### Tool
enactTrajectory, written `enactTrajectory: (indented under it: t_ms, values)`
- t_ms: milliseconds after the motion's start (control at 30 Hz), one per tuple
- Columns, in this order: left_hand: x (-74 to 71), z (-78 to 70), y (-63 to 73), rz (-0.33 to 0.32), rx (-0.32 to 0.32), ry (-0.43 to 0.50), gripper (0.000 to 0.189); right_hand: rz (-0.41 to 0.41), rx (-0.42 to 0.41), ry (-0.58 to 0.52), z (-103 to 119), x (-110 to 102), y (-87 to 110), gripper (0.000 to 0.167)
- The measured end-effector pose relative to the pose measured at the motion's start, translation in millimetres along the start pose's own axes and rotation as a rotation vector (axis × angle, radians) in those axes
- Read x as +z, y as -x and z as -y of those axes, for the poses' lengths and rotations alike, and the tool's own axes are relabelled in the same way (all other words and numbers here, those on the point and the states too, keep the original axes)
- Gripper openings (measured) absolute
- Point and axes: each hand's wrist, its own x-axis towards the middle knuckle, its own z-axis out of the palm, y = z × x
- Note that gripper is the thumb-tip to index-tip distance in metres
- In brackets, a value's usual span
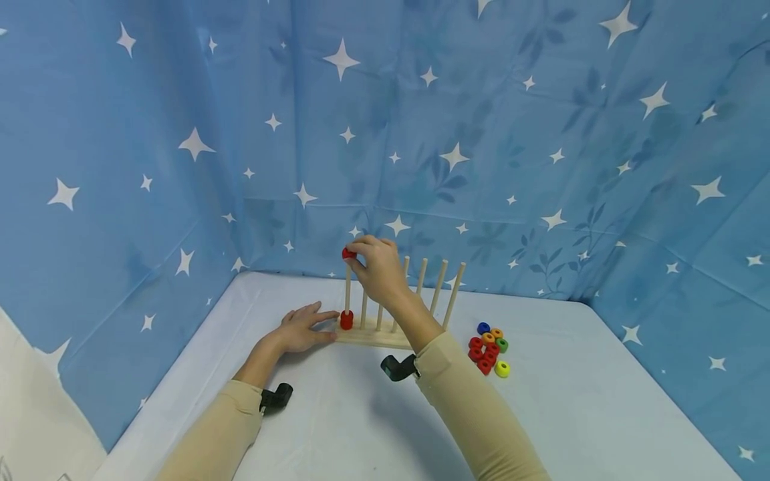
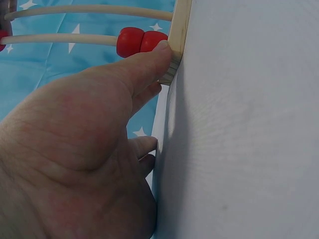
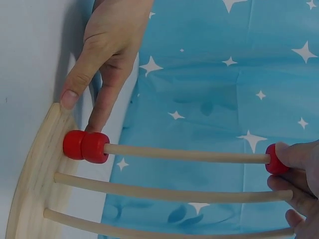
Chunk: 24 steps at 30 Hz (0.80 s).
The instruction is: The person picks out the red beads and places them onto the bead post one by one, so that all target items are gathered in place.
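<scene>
My right hand (image 1: 380,269) pinches a red bead (image 3: 277,159) at the top end of the leftmost peg (image 3: 189,155) of a wooden peg stand (image 1: 373,338). Two red beads (image 3: 85,146) sit stacked at the bottom of that same peg. With fingers spread, my left hand (image 1: 303,329) touches the left end of the stand's base; its thumb rests on the base edge in the left wrist view. Bare pegs (image 1: 448,294) rise from the rest of the base, some partly hidden behind my right hand and forearm.
To the right of the stand lies a loose group of beads: several red ones (image 1: 476,354), a blue one (image 1: 484,328), two orange ones (image 1: 496,333), a green one (image 1: 502,345) and a yellow one (image 1: 502,369). A blue star-patterned curtain (image 1: 421,133) hangs behind the white table (image 1: 577,401).
</scene>
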Motion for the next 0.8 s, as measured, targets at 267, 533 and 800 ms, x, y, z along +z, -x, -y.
enactTrajectory:
  t_ms: [267, 533, 800]
  values:
    - [0.5, 2.0, 0.2, -0.004, 0.0, 0.015, 0.064, 0.023, 0.035, 0.031, 2.4, -2.5, 1.0, 0.027]
    - [0.3, 1.3, 0.3, 0.0, 0.014, 0.034, 0.065, -0.09, -0.02, -0.003, 3.9, -8.7, 2.7, 0.027]
    - [1.3, 0.0, 1.7, 0.0, 0.014, 0.029, 0.066, -0.188, -0.07, -0.063, 0.9, -15.2, 10.6, 0.026]
